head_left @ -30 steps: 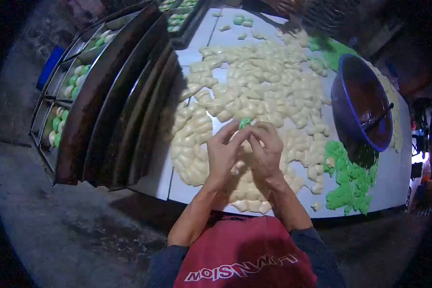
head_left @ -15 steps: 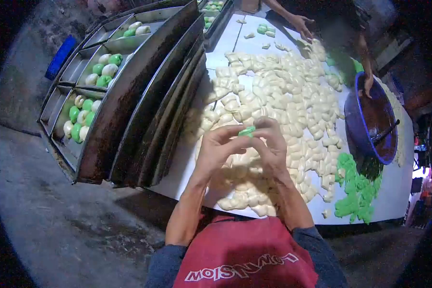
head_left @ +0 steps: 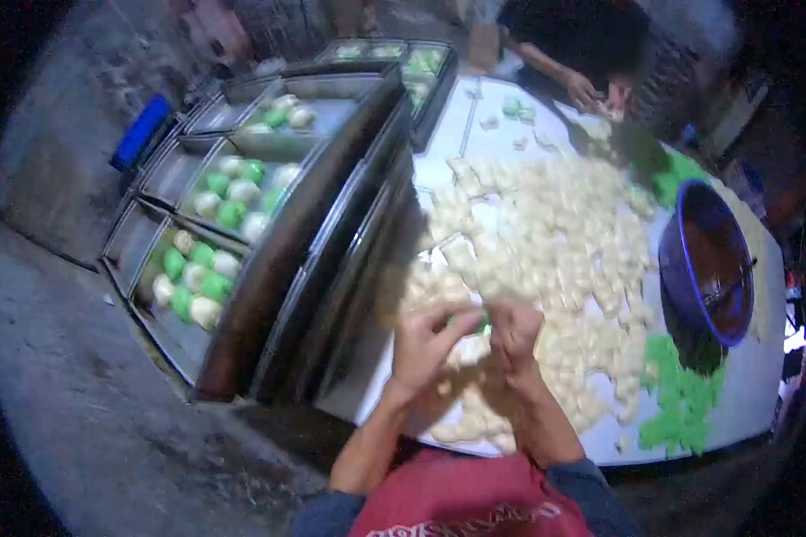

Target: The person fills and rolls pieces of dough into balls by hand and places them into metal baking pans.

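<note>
A small piece of green dough (head_left: 480, 320) is held between my two hands, partly covered by the fingers. My left hand (head_left: 427, 345) pinches its left side, and my right hand (head_left: 514, 333) has its fingers curled at its right side. Beneath and beyond both hands, many pale dough pieces (head_left: 546, 233) are spread on the white table (head_left: 448, 134). Flattened green dough (head_left: 685, 398) lies to the right, near the table's front edge.
Stacked metal trays (head_left: 291, 259) at the left hold green and white dough balls (head_left: 233, 192). A purple bowl (head_left: 698, 268) with brown contents and a utensil stands at the right. Across the table, a co-worker's hands (head_left: 600, 98) are close together near more green dough (head_left: 681, 174).
The view has tilted up and turned left, showing more trays. My hands have come closer together around the green dough. The co-worker's hands, apart earlier, are now together away from the bowl.
</note>
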Demonstrator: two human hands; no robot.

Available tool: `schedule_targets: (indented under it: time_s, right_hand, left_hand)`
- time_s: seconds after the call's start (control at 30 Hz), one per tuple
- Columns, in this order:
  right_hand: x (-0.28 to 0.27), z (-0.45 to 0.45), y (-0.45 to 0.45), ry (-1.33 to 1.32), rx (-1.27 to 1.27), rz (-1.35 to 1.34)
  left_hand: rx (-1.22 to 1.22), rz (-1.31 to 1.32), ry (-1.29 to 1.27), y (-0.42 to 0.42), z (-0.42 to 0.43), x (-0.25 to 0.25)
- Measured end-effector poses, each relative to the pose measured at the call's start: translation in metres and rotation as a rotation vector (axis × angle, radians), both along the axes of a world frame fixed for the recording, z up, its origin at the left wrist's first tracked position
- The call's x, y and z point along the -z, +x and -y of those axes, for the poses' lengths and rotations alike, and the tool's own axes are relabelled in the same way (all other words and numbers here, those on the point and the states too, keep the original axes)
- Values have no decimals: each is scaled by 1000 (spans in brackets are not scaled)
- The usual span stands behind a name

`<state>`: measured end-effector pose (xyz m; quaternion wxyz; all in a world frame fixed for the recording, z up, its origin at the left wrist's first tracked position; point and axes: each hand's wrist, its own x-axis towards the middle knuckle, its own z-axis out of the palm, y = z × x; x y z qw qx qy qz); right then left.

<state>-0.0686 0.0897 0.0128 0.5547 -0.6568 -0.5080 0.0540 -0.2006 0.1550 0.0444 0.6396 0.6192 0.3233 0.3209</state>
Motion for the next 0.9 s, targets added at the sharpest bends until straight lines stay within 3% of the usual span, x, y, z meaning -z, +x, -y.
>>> schedule_targets:
  time_s: [0.07, 0.13, 0.17, 0.2, 0.23, 0.3, 0.4, 0.43, 0.47, 0.57, 0.63, 0.67, 0.7, 0.73, 0.8, 0.9]
  right_hand:
    - [-26, -4, -8, 19, -55, -102]
    - [-36, -6, 1, 54, -291, 357]
    - [-50, -12, -3, 48, -316, 388]
    - [-59, -19, -6, 36, -336, 417]
    - [-53, -26, 0, 54, -353, 431]
    - [-76, -43, 10, 4, -379, 352]
    - [-120, -83, 18, 46, -342, 97]
    - [-132, -100, 21, 55, -288, 92]
    - [-147, -122, 17, 63, -364, -206]
    - [-196, -190, 2, 119, -414, -175]
    - [-198, -245, -9, 139, -376, 70]
    - [-191, -274, -17, 144, -367, 155]
    - [-193, -290, -29, 72, -391, 185]
    - [-184, -307, -37, 44, -302, 405]
    - [-183, -327, -46, -431, -401, 768]
    - [-194, -320, -47, -475, -394, 832]
  left_hand:
    - [-73, -6, -84, -3, -10, -6]
    - [-73, -85, 15, -11, -27, 8]
    - [-107, 131, -84, -7, -31, 13]
    - [-68, -36, -1, -12, -37, 10]
    - [-99, 103, -37, -9, -41, 16]
    - [-134, 298, -230, -3, -45, -16]
    - [12, 367, -318, -11, -57, -19]
    - [63, 312, -364, -13, -60, -19]
    - [115, 256, -408, -14, -63, -18]
    - [291, 133, -407, -11, -56, 10]
    - [391, 54, -425, -9, -49, 38]
    - [408, -36, -436, -9, -48, 28]
    - [416, 15, -433, -9, -47, 36]
    - [424, 64, -430, -9, -44, 44]
    - [438, 33, -435, -14, -42, 44]
    - [430, -20, -433, -25, -40, 42]
